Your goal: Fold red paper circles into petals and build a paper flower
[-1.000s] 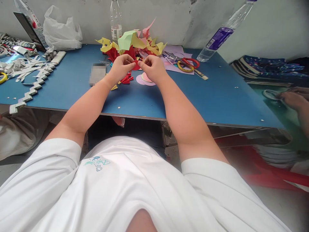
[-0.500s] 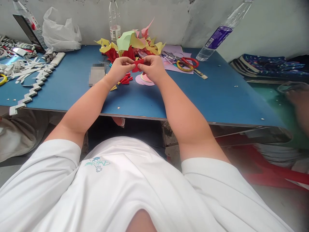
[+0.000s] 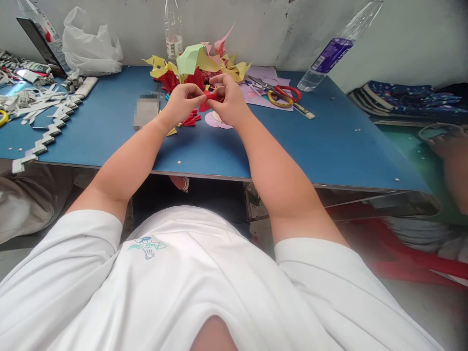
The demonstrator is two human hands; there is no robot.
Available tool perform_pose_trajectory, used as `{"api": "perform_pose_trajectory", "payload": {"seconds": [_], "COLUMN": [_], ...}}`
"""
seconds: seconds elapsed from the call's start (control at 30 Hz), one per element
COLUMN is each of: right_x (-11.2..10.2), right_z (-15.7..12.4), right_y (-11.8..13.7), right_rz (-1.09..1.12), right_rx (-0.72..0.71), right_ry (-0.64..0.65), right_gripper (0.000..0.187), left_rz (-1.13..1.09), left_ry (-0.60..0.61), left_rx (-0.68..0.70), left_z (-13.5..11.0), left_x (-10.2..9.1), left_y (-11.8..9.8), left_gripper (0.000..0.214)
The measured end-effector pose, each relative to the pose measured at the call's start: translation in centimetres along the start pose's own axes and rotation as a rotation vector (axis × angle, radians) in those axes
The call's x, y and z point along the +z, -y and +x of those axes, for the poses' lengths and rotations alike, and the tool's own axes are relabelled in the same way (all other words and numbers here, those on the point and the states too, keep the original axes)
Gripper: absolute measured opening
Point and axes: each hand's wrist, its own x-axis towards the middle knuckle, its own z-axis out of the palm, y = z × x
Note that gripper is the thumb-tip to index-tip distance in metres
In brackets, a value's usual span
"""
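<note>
A small piece of red paper (image 3: 207, 104) is held up over the blue table between my two hands. My left hand (image 3: 184, 103) pinches its left side with thumb and fingertips. On the other side, my right hand (image 3: 230, 100) grips it between thumb and fingers, the upper fingers raised. Below my hands lie several pink and pale paper circles (image 3: 216, 121), partly covered by my right hand. Small folded red paper strips (image 3: 192, 118) rest beside them, with yellow folded pieces (image 3: 171, 131) closer to me. Crumpled coloured paper (image 3: 195, 61) is heaped just behind.
Scissors with red and yellow handles (image 3: 283, 96) lie on purple paper (image 3: 265, 73). A purple-labelled bottle (image 3: 329, 56) stands at the right, another bottle (image 3: 173, 39) behind the heap. A white plastic bag (image 3: 91, 46) and a folded grey paper chain (image 3: 46, 139) are on the left.
My right hand's fingers have lifted and spread a little above the red paper. Its position between my hands has shifted slightly; my left hand has barely moved.
</note>
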Motion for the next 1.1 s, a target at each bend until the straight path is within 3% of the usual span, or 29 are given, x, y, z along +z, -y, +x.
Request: {"api": "perform_pose_trajectory", "payload": {"seconds": [0.2, 0.3, 0.4, 0.57, 0.73, 0.97, 1.1], "right_x": [0.3, -0.2, -0.6, -0.3, 0.4, 0.2, 0.3], "right_z": [-0.3, -0.3, -0.5, -1.2, -1.3, -1.0, -0.7], "right_y": [1.8, 1.6, 1.1, 1.9, 3.1, 3.0, 2.6], "right_rz": [-0.029, -0.069, -0.096, -0.085, -0.122, -0.032, -0.015], "right_rx": [0.042, 0.066, 0.01, -0.143, -0.103, -0.067, -0.089], "right_ry": [-0.074, -0.158, -0.214, -0.084, -0.011, -0.049, -0.06], "right_gripper": [0.076, 0.071, 0.064, 0.078, 0.078, 0.071, 0.068], "left_rz": [-0.055, -0.095, -0.145, -0.332, -0.319, -0.358, -0.345], "left_ry": [-0.028, -0.009, -0.082, -0.131, -0.09, -0.036, -0.023], "left_rx": [-0.005, -0.072, -0.179, -0.298, -0.242, -0.207, -0.215], "left_z": [0.6, 1.0, 1.1, 0.3, -0.1, -0.7, -0.5], "left_x": [0.2, -0.1, -0.9, -0.9, -0.4, -0.6, -0.5], "left_y": [0.8, 1.2, 0.8, -0.5, -1.1, -1.9, -1.8], "left_gripper": [0.029, 0.038, 0.029, 0.019, 0.019, 0.01, 0.018]}}
